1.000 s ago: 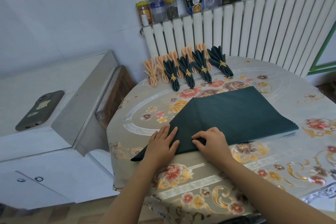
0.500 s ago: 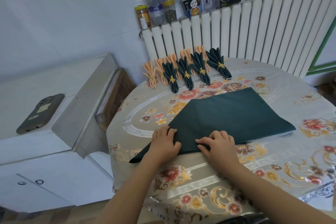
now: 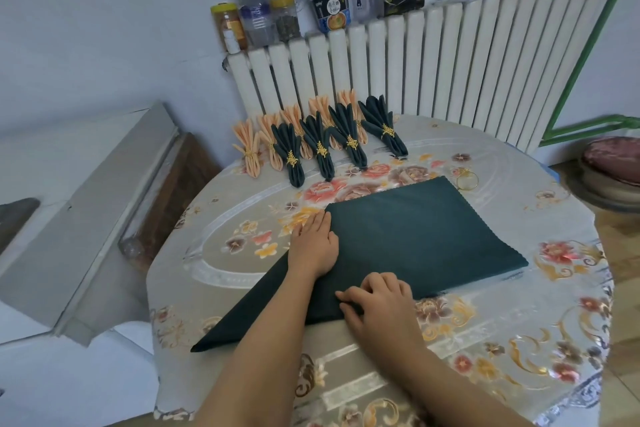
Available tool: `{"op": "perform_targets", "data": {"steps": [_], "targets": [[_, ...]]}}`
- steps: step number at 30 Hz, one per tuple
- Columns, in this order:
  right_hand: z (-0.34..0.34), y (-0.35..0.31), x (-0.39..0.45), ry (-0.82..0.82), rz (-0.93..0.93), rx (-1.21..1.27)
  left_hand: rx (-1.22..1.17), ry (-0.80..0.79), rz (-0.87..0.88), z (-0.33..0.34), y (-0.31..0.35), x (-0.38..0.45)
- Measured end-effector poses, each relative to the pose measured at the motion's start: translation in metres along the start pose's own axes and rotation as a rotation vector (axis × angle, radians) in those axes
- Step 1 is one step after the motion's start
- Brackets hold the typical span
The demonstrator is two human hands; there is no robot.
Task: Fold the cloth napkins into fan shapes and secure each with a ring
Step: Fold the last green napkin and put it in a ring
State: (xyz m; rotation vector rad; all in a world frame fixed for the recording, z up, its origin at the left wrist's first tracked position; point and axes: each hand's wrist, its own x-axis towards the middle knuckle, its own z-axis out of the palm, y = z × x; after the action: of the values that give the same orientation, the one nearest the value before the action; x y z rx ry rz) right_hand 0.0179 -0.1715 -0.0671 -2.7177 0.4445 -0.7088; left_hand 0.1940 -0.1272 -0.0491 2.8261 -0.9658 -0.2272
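Observation:
A dark green cloth napkin [image 3: 415, 239] lies flat on the round table [image 3: 519, 340], one corner pointing toward the near left edge. My left hand [image 3: 313, 241] rests flat on the napkin's left fold, fingers reaching its far left corner. Nearer to me, my right hand [image 3: 379, 302] presses on the napkin's near edge with curled fingers. A loose gold ring [image 3: 467, 179] lies just beyond the napkin's far right corner. Several finished fan napkins, dark green [image 3: 320, 149] and peach [image 3: 247, 149], each bound by a gold ring, stand in a row at the table's far edge.
A white radiator [image 3: 433, 73] runs behind the table, with jars, bottles and boxes on top of it. A white cabinet [image 3: 69, 218] stands to the left, with a narrow gap between it and the table. A cushioned stool [image 3: 613, 166] sits at the right.
My left hand has slid up along the napkin's left fold toward the far corner. My right hand stays pressing near the near edge. The view has shifted closer.

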Motion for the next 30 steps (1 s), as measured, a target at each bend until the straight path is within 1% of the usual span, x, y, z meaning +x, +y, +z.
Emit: {"op": "perform_targets", "data": {"steps": [3, 5, 6, 8, 9, 11, 14, 19, 21, 25, 28, 30], "targets": [[0.004, 0.005, 0.002, -0.014, -0.016, 0.004, -0.001, -0.008, 0.006, 0.003, -0.001, 0.003], [0.0, 0.007, 0.007, -0.056, -0.028, 0.021, 0.003, -0.004, 0.004, 0.005, -0.002, 0.003], [-0.005, 0.008, 0.013, -0.1, -0.036, 0.018, 0.002, 0.0, 0.005, 0.005, -0.002, 0.003], [-0.015, 0.014, 0.037, -0.26, -0.053, -0.002, -0.011, 0.004, 0.006, 0.007, -0.004, 0.005], [-0.02, 0.02, 0.051, -0.321, -0.022, 0.017, -0.008, 0.009, 0.009, 0.006, -0.004, 0.004], [-0.021, 0.039, 0.08, -0.32, 0.03, 0.008, -0.016, 0.015, 0.009, 0.007, -0.005, 0.003], [-0.015, 0.08, 0.126, -0.315, 0.103, -0.106, -0.035, 0.031, 0.008, 0.009, -0.004, 0.001], [-0.007, 0.128, 0.19, -0.493, 0.262, -0.243, -0.06, 0.07, 0.006, 0.011, -0.005, 0.003], [-0.005, 0.136, 0.202, -0.551, 0.275, -0.296, -0.057, 0.075, 0.008, 0.011, -0.005, 0.002], [-0.013, 0.144, 0.219, -0.62, 0.243, -0.355, -0.062, 0.081, 0.004, 0.012, -0.005, 0.004], [-0.023, 0.143, 0.225, -0.72, 0.22, -0.486, -0.059, 0.081, 0.003, 0.012, -0.005, 0.004], [-0.029, 0.143, 0.224, -0.721, 0.203, -0.567, -0.058, 0.077, 0.0, 0.011, -0.005, 0.004]]}}
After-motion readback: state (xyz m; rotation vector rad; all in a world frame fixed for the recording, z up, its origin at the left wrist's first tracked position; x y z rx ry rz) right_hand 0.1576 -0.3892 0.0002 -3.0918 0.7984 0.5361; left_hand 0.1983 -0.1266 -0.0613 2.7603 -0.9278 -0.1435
